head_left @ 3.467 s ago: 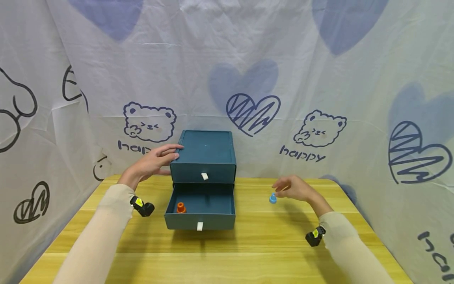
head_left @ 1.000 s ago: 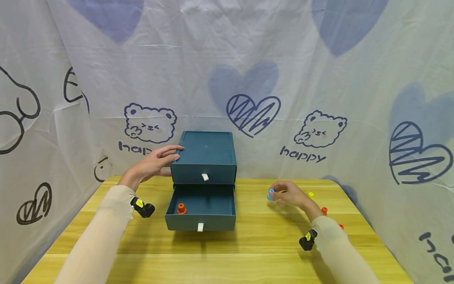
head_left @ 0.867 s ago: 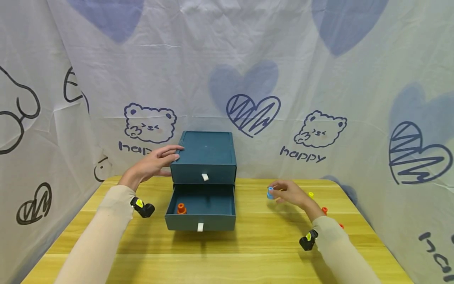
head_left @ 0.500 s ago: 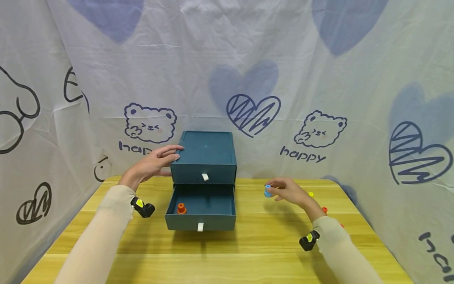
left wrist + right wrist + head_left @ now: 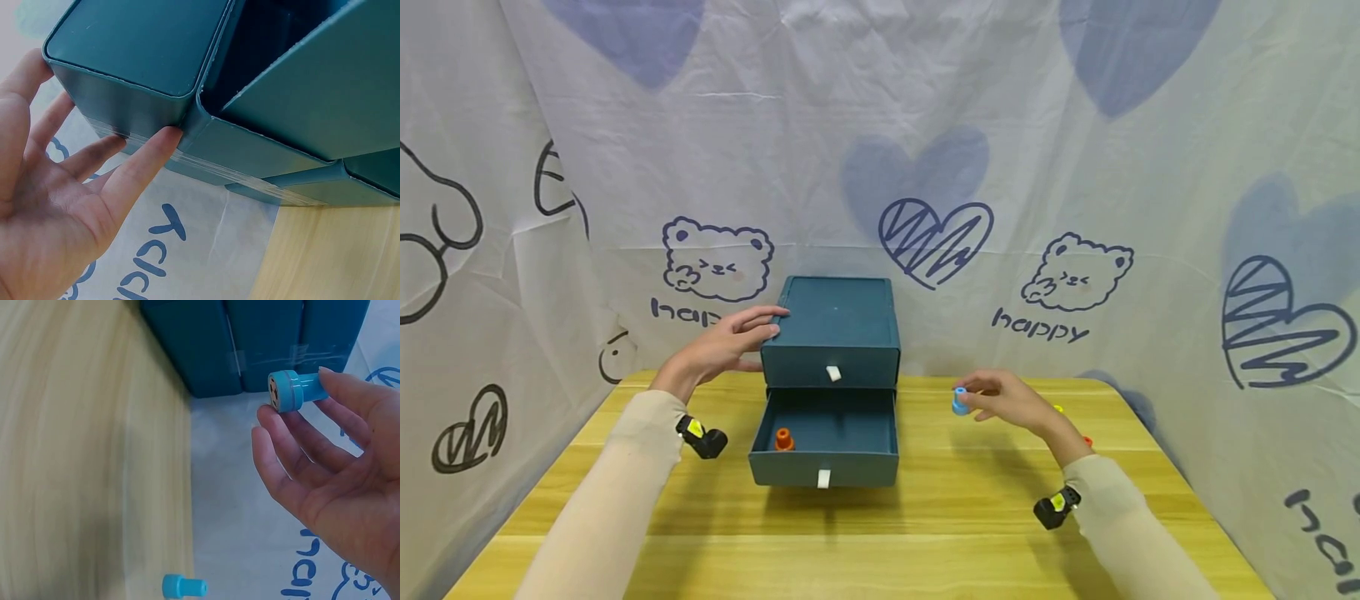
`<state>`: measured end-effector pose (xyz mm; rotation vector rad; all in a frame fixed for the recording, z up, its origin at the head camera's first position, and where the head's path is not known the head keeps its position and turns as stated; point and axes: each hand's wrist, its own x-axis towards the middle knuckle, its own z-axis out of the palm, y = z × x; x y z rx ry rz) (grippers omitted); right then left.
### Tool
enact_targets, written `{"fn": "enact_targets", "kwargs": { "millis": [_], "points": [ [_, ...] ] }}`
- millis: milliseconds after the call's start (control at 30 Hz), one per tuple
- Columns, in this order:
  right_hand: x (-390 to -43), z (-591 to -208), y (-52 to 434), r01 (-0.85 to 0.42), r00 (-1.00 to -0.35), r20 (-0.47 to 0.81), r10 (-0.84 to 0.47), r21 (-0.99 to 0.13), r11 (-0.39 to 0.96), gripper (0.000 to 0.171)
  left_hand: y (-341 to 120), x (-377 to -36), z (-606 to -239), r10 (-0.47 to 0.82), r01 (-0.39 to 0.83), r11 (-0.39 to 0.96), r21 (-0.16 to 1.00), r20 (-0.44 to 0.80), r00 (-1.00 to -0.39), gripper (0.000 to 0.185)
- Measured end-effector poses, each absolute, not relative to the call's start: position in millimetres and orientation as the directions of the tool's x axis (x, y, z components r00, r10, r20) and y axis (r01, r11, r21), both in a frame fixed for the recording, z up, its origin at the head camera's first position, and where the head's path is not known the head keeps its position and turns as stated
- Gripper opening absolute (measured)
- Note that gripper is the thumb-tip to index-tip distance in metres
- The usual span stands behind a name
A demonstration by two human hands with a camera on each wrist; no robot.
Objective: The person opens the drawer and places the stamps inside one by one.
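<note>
A teal two-drawer box stands at the back of the wooden table. Its lower drawer is pulled out, and a small orange piece lies inside at the left. My left hand rests with straight fingers on the box's top left edge and side. My right hand hovers right of the box and pinches a small blue piece at the fingertips. In the right wrist view the blue piece sits between thumb and fingers.
A yellow piece and an orange piece lie on the table behind my right hand. Another blue piece lies near the table's back edge. Printed cloth hangs on three sides.
My right hand has lifted the blue piece off the table and carried it left, toward the box. The left hand and the open drawer have not moved.
</note>
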<state>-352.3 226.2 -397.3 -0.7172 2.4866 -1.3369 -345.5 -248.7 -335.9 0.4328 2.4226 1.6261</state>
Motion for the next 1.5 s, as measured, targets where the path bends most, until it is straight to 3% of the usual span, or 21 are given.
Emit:
{"fn": "enact_targets", "kwargs": {
  "millis": [1500],
  "points": [
    [-323.2, -357.6, 152.4, -0.449, -0.707, 0.079, -0.702, -0.817, 0.361, 0.034, -247.9, -347.1, -337.6, 0.355, 0.144, 0.337, 0.931, 0.016, -0.935, 0.061]
  ]
}}
